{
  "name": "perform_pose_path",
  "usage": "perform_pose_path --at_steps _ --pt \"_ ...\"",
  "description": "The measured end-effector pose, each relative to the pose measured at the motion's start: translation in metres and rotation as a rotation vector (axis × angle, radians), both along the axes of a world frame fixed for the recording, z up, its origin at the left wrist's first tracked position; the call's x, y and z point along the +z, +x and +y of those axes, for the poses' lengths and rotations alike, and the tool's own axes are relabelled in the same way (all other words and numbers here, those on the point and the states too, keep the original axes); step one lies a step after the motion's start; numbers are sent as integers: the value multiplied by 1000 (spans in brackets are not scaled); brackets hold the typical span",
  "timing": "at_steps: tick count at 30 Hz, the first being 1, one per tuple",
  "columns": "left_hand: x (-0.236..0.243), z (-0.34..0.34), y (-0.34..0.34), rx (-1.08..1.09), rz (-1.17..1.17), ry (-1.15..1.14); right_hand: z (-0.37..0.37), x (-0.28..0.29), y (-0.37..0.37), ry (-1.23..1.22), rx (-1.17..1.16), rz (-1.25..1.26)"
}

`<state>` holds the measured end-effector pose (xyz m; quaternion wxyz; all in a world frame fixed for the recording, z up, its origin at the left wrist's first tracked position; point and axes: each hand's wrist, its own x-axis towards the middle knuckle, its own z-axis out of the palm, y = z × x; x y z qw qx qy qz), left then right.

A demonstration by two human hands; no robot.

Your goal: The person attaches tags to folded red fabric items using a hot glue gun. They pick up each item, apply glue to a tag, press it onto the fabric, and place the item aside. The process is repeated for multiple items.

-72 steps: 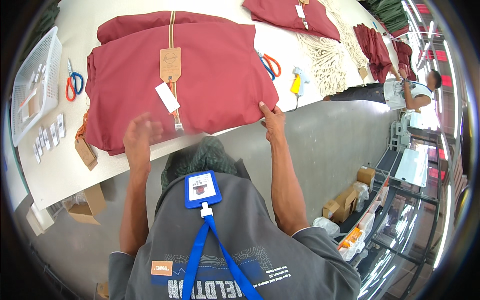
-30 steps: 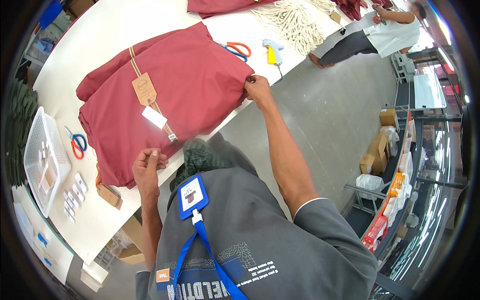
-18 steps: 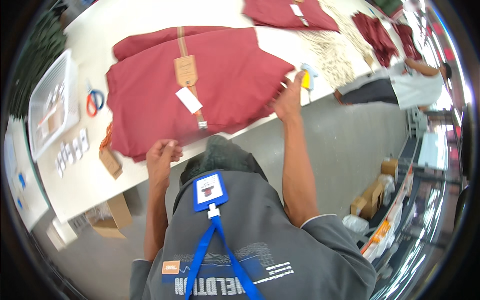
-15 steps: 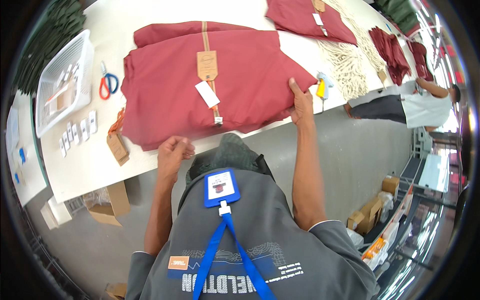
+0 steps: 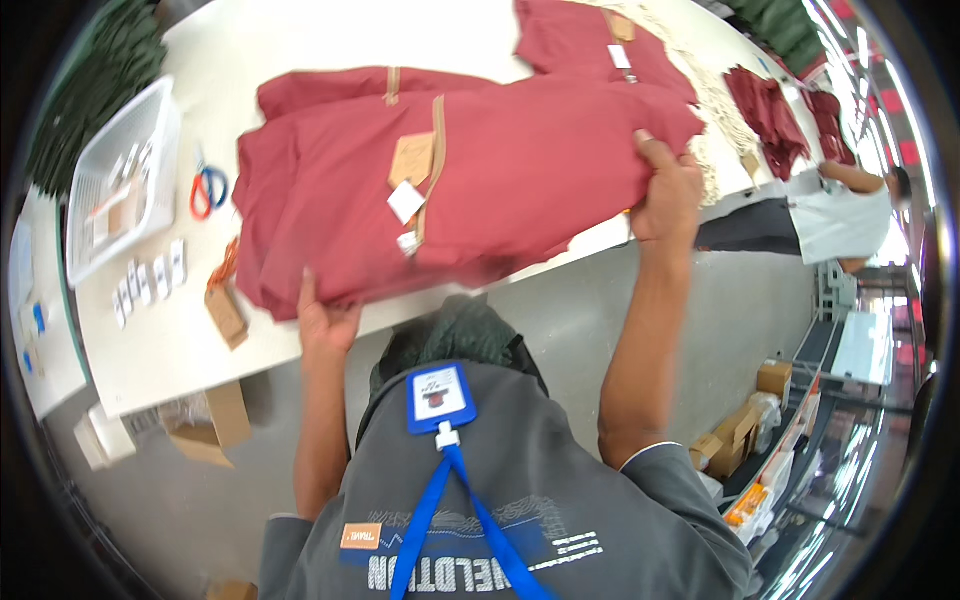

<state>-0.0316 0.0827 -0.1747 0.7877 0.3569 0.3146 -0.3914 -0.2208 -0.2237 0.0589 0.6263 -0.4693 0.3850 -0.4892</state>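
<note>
A large dark red fabric piece (image 5: 540,170), folded in layers, lies across the near part of the white table. Down its middle runs a tan strip (image 5: 437,130), with a brown card tag (image 5: 412,158) and a small white label (image 5: 405,202) beside it. My right hand (image 5: 668,195) is closed on the right end of the cloth, thumb on top, fingers hidden beneath. At the near left edge, my left hand (image 5: 328,318) pinches the fabric with its thumb on top. Another red fabric layer (image 5: 320,92) shows behind, with a second tan strip.
Left on the table are scissors (image 5: 209,190), a white plastic basket (image 5: 88,160), several small white labels (image 5: 145,283) and brown card tags (image 5: 226,315). Farther right lie another red fabric piece (image 5: 575,40) and cream cords (image 5: 712,120). A person (image 5: 845,215) stands off to the right.
My right hand has moved right and away, drawing the cloth's end over the cords' near part. My left hand has shifted slightly and now grips the near edge. The tan strip and tag have skewed.
</note>
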Motion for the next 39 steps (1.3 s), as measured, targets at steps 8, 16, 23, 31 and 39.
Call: perform_pose_path --at_steps 8,16,23,31,39 --pt "115 36 56 90 -491 18 -48 20 -47 61 61 -223" --pt "200 -123 67 -62 -997 285 -234 -2 -71 163 129 -249" --pt "255 -371 70 -59 -938 -238 -491 76 -114 -43 114 -276" --pt "158 -500 -3 -328 -551 -136 -630 -29 -162 -80 -167 -9" --pt "84 -264 -62 -324 -634 484 -544 -183 -229 126 -410 341"
